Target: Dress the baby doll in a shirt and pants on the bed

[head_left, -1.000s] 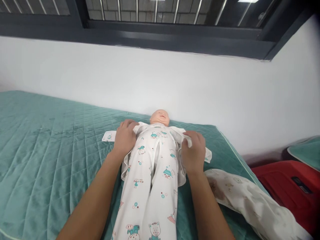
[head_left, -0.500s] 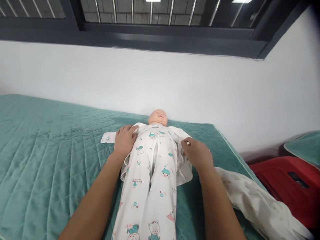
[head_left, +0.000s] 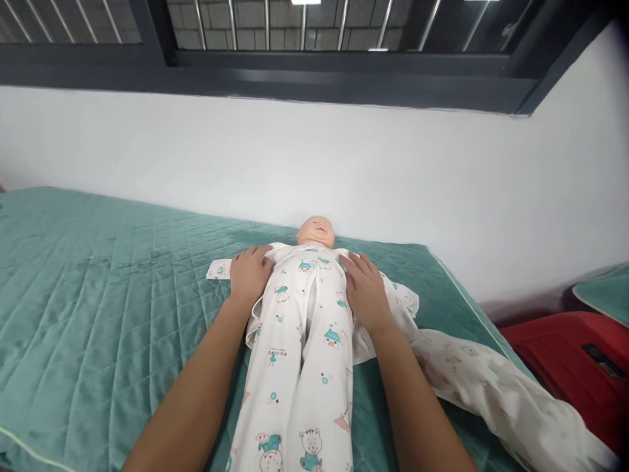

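A baby doll (head_left: 316,231) lies on its back with its bald head toward the wall. Spread over its body are white baby pants (head_left: 289,341) printed with small animals and houses, their legs running toward me. Under them a white baby shirt (head_left: 364,346) shows at both sides, one sleeve stretched out to the left and another to the right. My left hand (head_left: 249,272) rests by the left shoulder, fingers lying over the cloth. On the right edge of the pants, below the other shoulder, my right hand (head_left: 366,288) lies flat with its fingers stretched.
A green quilted mattress cover (head_left: 122,295) lies beneath everything, against a white wall (head_left: 304,157). Crumpled white printed cloth (head_left: 506,387) stretches along the right side. Beyond the edge stands a red plastic object (head_left: 565,360). A dark window frame (head_left: 319,82) with metal bars is above.
My right hand has let go of the shirt's right sleeve and moved left onto the pants' edge, fingers now stretched. The sleeve lies out to the right. My left hand stays by the left shoulder.
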### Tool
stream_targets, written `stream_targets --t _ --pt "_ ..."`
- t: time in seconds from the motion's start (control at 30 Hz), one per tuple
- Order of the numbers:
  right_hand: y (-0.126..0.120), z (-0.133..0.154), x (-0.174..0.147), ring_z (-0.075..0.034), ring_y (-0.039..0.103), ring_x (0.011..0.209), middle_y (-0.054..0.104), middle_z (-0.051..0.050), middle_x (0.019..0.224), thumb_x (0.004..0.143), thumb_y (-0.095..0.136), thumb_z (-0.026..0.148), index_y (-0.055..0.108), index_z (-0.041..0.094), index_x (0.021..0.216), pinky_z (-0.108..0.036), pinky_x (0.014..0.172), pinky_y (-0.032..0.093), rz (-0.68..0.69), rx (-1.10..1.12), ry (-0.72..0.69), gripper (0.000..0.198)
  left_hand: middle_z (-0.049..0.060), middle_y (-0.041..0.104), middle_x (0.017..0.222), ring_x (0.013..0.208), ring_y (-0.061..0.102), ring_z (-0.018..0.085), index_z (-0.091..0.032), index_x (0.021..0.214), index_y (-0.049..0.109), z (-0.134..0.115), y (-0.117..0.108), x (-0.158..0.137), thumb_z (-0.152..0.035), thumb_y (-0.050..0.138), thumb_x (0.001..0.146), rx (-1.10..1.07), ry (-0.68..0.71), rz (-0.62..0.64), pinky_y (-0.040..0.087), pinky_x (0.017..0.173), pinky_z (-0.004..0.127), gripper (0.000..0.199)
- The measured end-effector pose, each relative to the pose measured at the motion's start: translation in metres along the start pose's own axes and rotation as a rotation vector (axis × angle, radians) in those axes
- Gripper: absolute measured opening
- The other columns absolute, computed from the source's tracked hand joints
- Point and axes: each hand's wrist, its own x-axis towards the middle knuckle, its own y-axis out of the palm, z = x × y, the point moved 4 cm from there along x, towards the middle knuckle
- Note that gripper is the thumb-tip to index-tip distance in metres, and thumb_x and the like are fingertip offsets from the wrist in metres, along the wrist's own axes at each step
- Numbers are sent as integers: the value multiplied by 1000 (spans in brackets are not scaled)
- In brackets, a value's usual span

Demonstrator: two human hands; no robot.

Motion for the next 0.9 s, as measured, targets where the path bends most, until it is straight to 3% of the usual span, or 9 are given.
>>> stream_targets --t 0.27,0.37,0.53,0.63,0.73,0.8,0.9 --pt "3 -29 -4 -33 46 128 59 -10 135 98 35 36 57 27 131 -61 108 26 1 -178 225 41 10 68 113 102 63 27 -26 125 62 19 2 9 -22 38 93 191 88 73 43 85 38 40" --pt "0 -35 -2 -33 52 120 63 -8 129 98 33 36 61 28 126 -60 105 29 31 -215 320 40 7 69 114 101 64 26 -30 125 62 35 -4 7 -25 36 95 158 81 97 44 80 35 40" --pt "-1 -43 -1 -32 57 112 67 -8 123 95 39 33 67 27 118 -58 102 35 8 -184 380 37 6 68 119 110 60 25 -29 128 61 45 -5 3 -26 37 95 49 84 94 42 89 35 41" --pt "-9 -29 2 -29 55 116 65 -11 124 92 41 28 70 22 111 -52 103 38 -147 -48 275 35 6 67 121 112 59 26 -29 129 60 45 -2 4 -26 36 95 16 87 105 41 92 37 41" --pt "-23 9 15 -25 53 120 61 -10 126 92 43 28 68 21 113 -44 105 40 -232 154 116 33 6 67 121 112 59 26 -30 129 60 45 -1 6 -26 37 95 11 82 111 41 92 38 42" --pt "-25 46 33 -23 52 122 60 -7 129 94 45 30 65 24 116 -41 106 40 -95 236 -50 31 5 67 120 111 59 26 -30 129 60 45 -2 6 -26 37 95 9 83 111 41 92 38 42" --pt "-9 106 62 -24 51 123 59 -7 131 94 47 30 60 24 124 -40 104 40 318 163 -344 33 4 68 119 111 59 25 -31 128 60 45 -3 6 -27 36 95 3 85 104 42 92 37 41"
